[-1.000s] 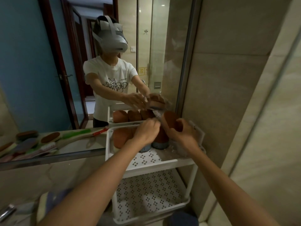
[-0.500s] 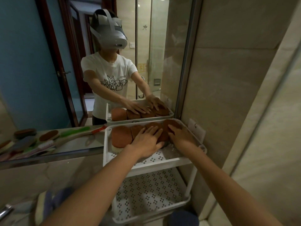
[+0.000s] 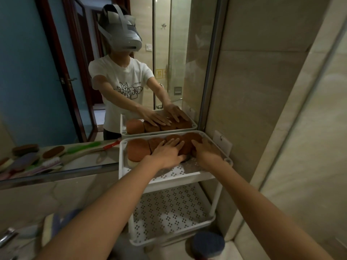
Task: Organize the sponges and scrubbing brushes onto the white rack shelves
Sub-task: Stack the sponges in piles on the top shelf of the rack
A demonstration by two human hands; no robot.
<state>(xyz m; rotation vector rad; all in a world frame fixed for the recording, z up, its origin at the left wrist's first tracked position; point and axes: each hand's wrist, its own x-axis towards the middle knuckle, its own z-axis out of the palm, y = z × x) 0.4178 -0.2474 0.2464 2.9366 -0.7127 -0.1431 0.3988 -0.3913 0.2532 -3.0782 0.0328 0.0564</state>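
Several round brown sponges (image 3: pixel 137 152) stand in a row along the back of the top shelf (image 3: pixel 176 178) of the white rack, against the mirror. My left hand (image 3: pixel 166 152) lies flat on the middle sponges with its fingers spread. To its right, my right hand (image 3: pixel 206 151) rests flat on the rightmost sponge (image 3: pixel 190 141), fingers apart. Neither hand grips anything. The perforated lower shelf (image 3: pixel 169 209) holds nothing that I can see.
A mirror behind the rack reflects me and several brushes on the counter at the left. A round dark blue sponge (image 3: pixel 207 243) lies in front of the rack's foot. Another sponge (image 3: pixel 56 221) and a tap (image 3: pixel 7 237) are at lower left. A tiled wall (image 3: pixel 262 109) closes the right side.
A second ago both hands were raised over the shelf with a brown sponge between them. They came down, the sponge joined the row, and both hands now lie flat on it.
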